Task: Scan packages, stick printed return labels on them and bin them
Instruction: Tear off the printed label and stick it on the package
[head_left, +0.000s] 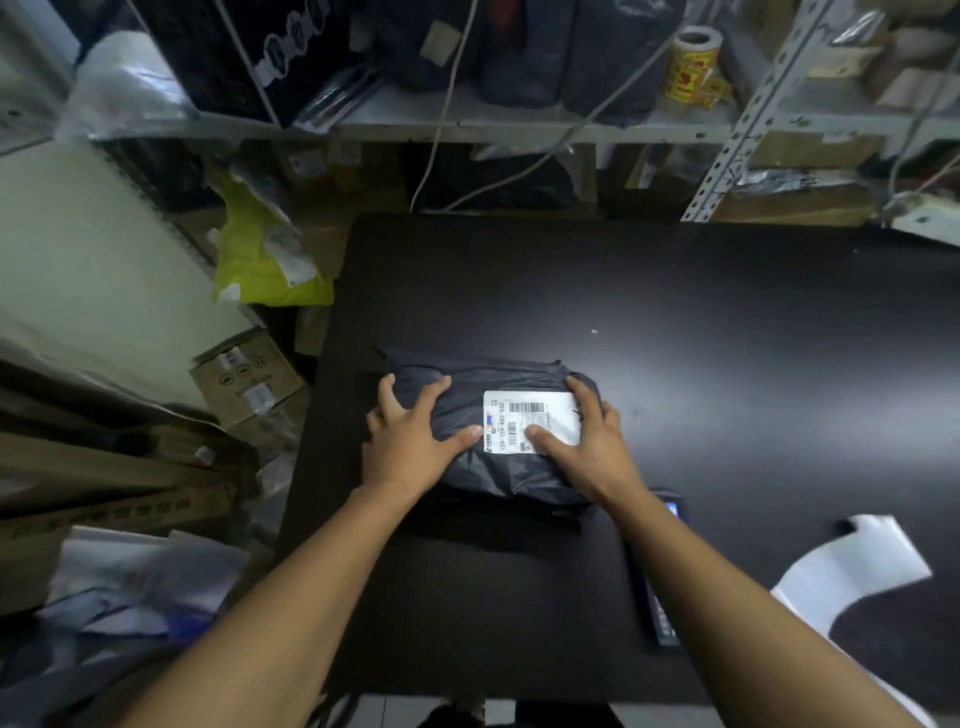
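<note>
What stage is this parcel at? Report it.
Done: a white label already sits on the dark parcel, which lies on the black table. In hand: the left hand steadies the parcel while the right hand presses on the label with flat fingers. Left: binning it. Whether it was scanned cannot be told.

Both hands rest spread on the labelled dark package on the table.
</note>
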